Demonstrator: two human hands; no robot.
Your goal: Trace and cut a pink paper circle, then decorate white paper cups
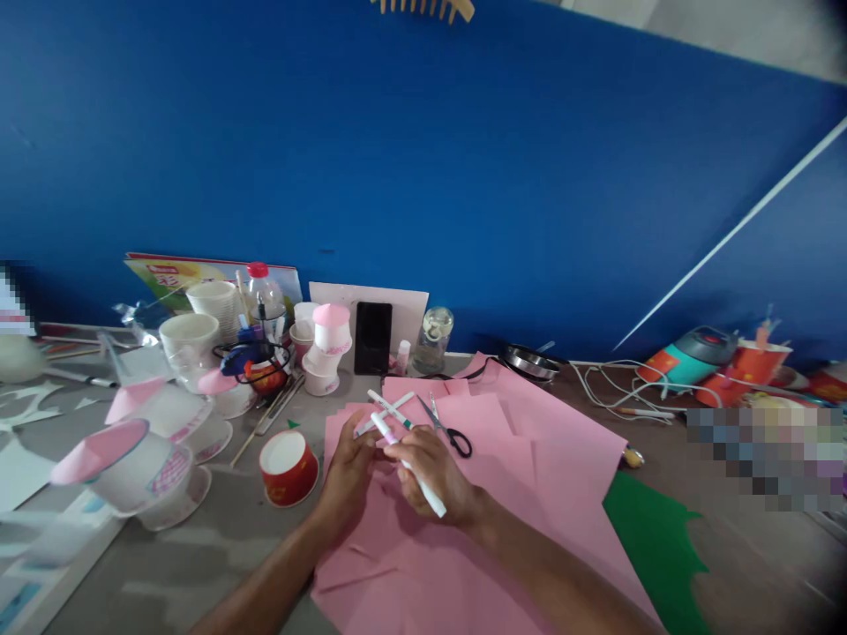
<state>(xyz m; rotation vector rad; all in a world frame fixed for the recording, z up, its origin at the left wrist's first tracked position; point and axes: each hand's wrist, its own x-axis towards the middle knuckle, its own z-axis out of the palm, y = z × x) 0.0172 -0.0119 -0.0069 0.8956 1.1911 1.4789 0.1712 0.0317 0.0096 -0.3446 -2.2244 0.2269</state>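
Note:
My right hand (433,472) is closed around a white marker (427,492), its white end sticking out toward me. A white piece with a lilac band (384,429) shows beyond those fingers; I cannot tell whether it belongs to the same marker. My left hand (350,454) is closed close beside, fingertips curled together, and what they hold is hidden. Both hands are over the pink paper sheets (516,520). Just past them, more white markers (399,404) lie crossed. Scissors with black handles (456,441) rest on the paper to the right.
A red paper cup (289,467) stands left of my hands. Further left are white cup models with pink cone tops (99,450). At the back are a phone (373,339), a glass jar (433,339) and a tape roll (529,362). Green paper (652,547) lies right.

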